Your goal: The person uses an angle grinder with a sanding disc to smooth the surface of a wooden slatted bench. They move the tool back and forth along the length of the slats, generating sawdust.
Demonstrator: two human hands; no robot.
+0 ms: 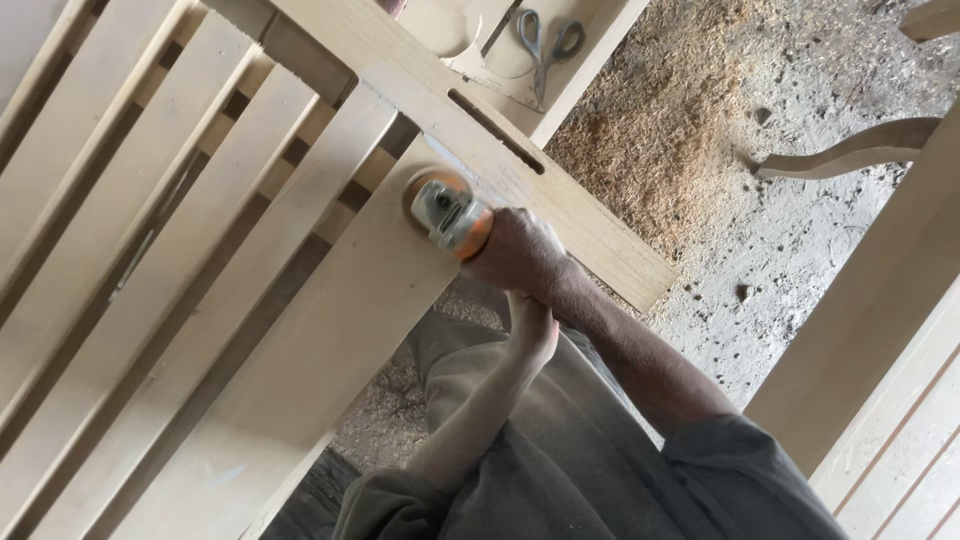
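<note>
head view, tool: small orange and grey grinder [450, 215], disc flat on the wood, pretty much dead centre of the shot.

right hand [518, 250]: wrapped tight round the grinder body, coming in from about 4 o'clock.

left hand [532, 325]: tucked under my right wrist, at 6 o'clock from it. Fingers are hidden behind the other hand, so I honestly can't tell if it's gripping the tool or just bracing.

workpiece: slatted frame [200, 250], pale bare wood, fills the whole left side. Grinder sits where a wide board meets the cross rail [500, 150] running from 11 o'clock down to 3 o'clock.

done so far: I'd guess the joint near the disc is mid-sanding. The frame is already put together and the rail has its long slot [495, 130] cut. Wood looks equally pale everywhere, so how much is smoothed I can't really judge.

left to do: can't say from here; the slats out at 9 o'clock look no different from the rest.

around: scissors [545, 45] on a board at 12 o'clock, well apart from the tool. Big sawdust pile [650, 130] on the floor at 1 o'clock. Curved wood piece [850, 150] at 2 o'clock. More boards [880, 330] leaning at 4 o'clock.

in the way: nothing much on the board next to the disc. My own knees [520, 420] are close under the frame edge, that's about it.
</note>
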